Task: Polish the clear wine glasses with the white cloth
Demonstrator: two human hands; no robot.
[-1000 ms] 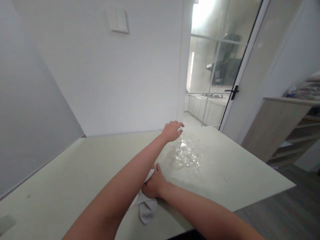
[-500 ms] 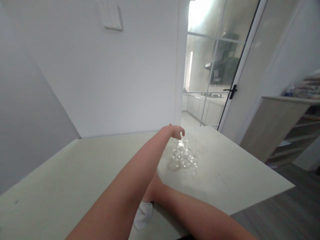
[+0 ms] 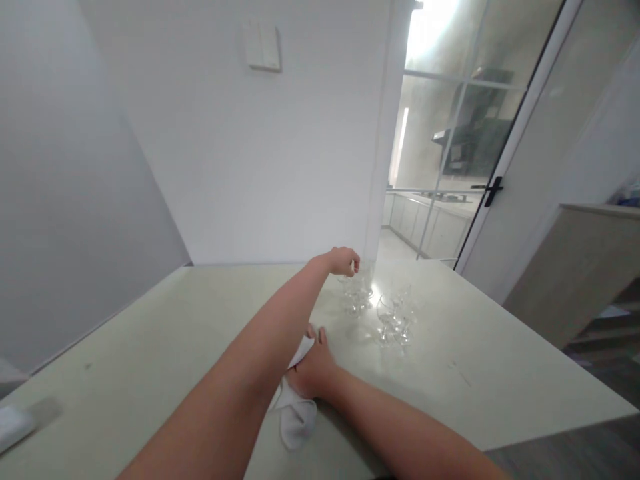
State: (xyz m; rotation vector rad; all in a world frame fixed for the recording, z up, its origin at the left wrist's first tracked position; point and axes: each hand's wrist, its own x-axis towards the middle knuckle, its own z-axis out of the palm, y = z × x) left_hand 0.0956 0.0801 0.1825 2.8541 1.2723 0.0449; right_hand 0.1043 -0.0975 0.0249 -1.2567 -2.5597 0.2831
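Note:
My left hand [image 3: 345,261] reaches far across the table with its fingers curled down. It appears closed on a clear glass [image 3: 356,299] beneath the fingertips, though the exact grip is hard to see. A second cluster of clear stemmed glasses [image 3: 395,321] stands just to the right and nearer me. Below my left forearm, my right hand [image 3: 317,365] holds a white cloth [image 3: 299,421], partly bunched in the fingers and partly lying on the table. The left forearm hides some of the cloth and of that hand.
The pale table [image 3: 440,400] meets a white wall [image 3: 280,167] at its far side. A glass-paned door [image 3: 450,133] with a black handle [image 3: 493,191] stands beyond to the right, beside a wooden shelf unit [image 3: 565,273]. Something white [image 3: 13,425] lies at the left edge.
The view has turned left, so the scene sits farther right. My left hand has shifted left relative to the glasses, which now show as two clusters. More of my right hand and the cloth shows.

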